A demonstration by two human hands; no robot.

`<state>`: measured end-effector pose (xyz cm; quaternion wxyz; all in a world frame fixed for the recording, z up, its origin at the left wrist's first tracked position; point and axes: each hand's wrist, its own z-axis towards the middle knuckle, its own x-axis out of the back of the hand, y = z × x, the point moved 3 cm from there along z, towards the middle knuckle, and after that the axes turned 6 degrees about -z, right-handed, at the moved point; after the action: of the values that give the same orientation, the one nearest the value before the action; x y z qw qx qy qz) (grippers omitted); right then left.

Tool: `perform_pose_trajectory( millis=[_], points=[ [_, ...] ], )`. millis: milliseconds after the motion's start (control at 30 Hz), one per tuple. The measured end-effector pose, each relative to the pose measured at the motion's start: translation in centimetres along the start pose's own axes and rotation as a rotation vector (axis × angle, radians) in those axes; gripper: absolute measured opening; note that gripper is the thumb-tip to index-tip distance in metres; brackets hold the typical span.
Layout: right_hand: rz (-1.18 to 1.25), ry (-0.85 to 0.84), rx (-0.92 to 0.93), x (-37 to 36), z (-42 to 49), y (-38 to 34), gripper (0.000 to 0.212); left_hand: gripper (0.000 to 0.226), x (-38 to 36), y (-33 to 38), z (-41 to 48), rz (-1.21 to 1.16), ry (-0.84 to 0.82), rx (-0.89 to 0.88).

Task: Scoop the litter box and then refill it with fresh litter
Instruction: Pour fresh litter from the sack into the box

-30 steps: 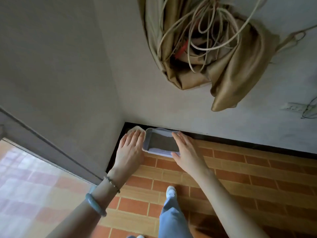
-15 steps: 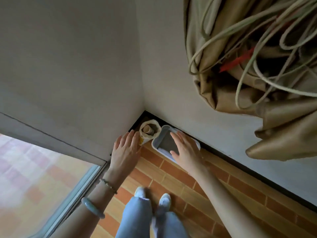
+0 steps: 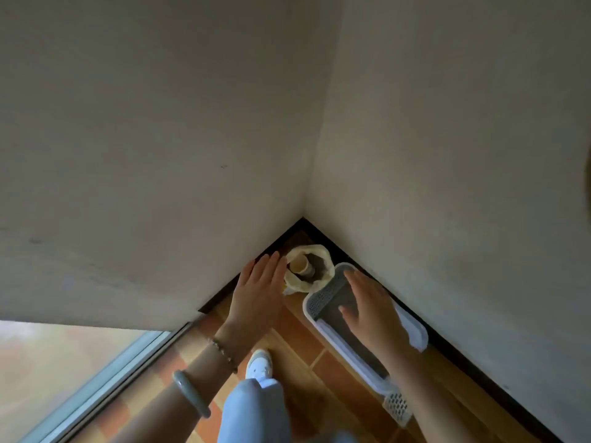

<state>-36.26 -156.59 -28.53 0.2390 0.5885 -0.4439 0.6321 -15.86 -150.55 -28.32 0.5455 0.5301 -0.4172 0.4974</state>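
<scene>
A white litter box [image 3: 323, 298] with dark grey litter lies on the floor along the right wall. Its slotted rim shows at both ends. Beside it, in the corner, stands an open cream bag [image 3: 308, 251] of dark litter with a paper cup [image 3: 300, 266] stuck in it. My left hand [image 3: 259, 292] is stretched flat, fingers straight, its tips beside the bag's left edge. My right hand [image 3: 371, 305] hovers flat over the litter box and hides its middle. Neither hand holds anything.
Two plain walls meet at the corner with a black skirting [image 3: 447, 340]. The floor is orange brick-pattern tile [image 3: 297, 334]. A sliding door track [image 3: 105, 385] runs at lower left. My leg and white shoe [image 3: 259, 366] stand just below the hands.
The view has swung left and closer to the corner; the hanging cloth and cords left the picture. Both hands stayed stretched out, the left one now nearer the bag.
</scene>
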Motion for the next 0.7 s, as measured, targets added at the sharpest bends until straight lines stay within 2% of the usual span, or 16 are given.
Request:
perform_pose_trajectory(
  millis=[200, 333, 533, 700],
  points=[
    [0.014, 0.028, 0.054, -13.6, 7.9, 3.9, 0.067, 0.074, -15.5, -4.2, 3.9, 0.057, 0.004, -0.06],
    [0.051, 0.002, 0.012, -21.9, 11.1, 7.2, 0.062, 0.073, -24.1, -6.6, 5.6, 0.061, 0.003, -0.077],
    [0.09, -0.113, -0.008, -32.4, 16.0, 10.3, 0.062, 0.07, -32.7, -8.8, 7.2, 0.076, 0.05, -0.108],
    [0.143, -0.103, -0.075, -38.8, 19.7, 11.8, 0.059, 0.074, -38.3, -8.8, 7.7, 0.073, 0.03, -0.137]
  ],
)
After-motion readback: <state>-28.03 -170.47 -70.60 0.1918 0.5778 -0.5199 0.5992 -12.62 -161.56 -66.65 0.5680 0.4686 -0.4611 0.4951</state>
